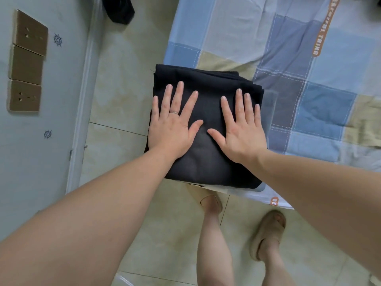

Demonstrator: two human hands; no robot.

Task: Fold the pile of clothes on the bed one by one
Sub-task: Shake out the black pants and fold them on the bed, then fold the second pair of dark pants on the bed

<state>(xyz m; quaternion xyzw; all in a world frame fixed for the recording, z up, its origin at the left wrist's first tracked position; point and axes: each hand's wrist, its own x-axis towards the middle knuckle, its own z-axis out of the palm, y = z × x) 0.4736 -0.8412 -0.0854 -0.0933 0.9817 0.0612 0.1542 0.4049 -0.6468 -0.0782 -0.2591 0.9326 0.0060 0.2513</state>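
- The bed (309, 100) lies flat to the right of and beyond the folded black garment (206, 89): open passage.
- To the left, a strip of floor (115, 89) runs between the garment and the wall (41, 141).
- A dark object (118, 9) stands by the wall, well apart.

The folded black garment (206, 153) is showing matt, soft cloth. The bed sheet (329, 100) is looking like thin, lightly creased woven cloth. The floor tiles (123, 79) are gleaming smooth and glossy; the ring (174, 112) is shining like metal.

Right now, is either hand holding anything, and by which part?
Nothing is gripped: left hand and right hand press flat on the folded black garment.
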